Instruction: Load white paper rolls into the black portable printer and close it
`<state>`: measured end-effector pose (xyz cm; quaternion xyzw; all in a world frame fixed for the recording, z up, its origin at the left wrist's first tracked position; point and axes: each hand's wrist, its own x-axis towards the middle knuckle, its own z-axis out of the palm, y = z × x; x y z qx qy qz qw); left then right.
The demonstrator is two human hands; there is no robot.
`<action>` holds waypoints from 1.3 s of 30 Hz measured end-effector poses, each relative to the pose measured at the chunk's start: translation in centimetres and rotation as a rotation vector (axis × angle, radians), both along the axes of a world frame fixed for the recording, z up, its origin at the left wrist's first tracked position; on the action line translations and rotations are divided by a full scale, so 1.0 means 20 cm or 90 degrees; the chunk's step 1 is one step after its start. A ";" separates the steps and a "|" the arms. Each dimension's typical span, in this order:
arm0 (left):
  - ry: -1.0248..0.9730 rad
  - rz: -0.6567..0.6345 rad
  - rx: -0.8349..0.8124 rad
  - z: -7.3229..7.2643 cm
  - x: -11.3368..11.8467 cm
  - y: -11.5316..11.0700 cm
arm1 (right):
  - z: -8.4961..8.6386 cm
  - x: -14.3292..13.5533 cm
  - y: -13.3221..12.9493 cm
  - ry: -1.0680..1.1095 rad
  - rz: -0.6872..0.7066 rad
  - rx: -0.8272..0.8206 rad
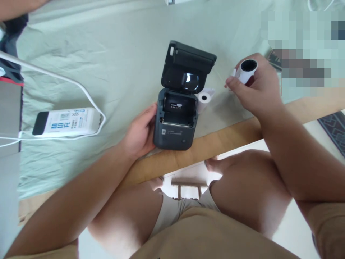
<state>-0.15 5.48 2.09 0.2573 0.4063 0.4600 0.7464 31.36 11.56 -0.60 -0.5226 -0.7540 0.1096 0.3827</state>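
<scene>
My left hand (141,131) grips the side of a dark grey portable label printer (176,136). The printer's lid (188,63) is swung up, and its roll bay shows bare inside. To the right, my right hand (260,84) holds a white paper roll (244,75) by its side, its dark core facing up. A second, smaller paper roll (204,99) stands on the cloth just right of the printer, partly hidden behind it, with a loose end of paper sticking out.
A white power bank (72,122) with blue print lies at left, a white cable (81,86) looping around it. Pale green cloth (121,57) covers the surface, which ends in a wooden edge (223,138). Another person's arm (18,7) enters top left. The upper right is pixelated.
</scene>
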 end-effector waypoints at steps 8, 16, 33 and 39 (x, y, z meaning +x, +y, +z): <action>0.031 0.016 -0.004 0.02 0.01 -0.01 | 0.12 -0.05 -0.08 -0.045 -0.061 0.107; 0.071 0.113 -0.110 0.08 0.05 0.01 | 0.07 -0.29 -0.10 -0.117 0.163 -0.107; -0.036 -0.041 0.110 -0.04 -0.04 -0.01 | 0.30 -0.51 -0.29 -0.023 0.171 0.115; 0.022 -0.031 0.092 -0.03 -0.03 -0.01 | 0.21 -0.56 -0.17 -0.201 0.105 0.020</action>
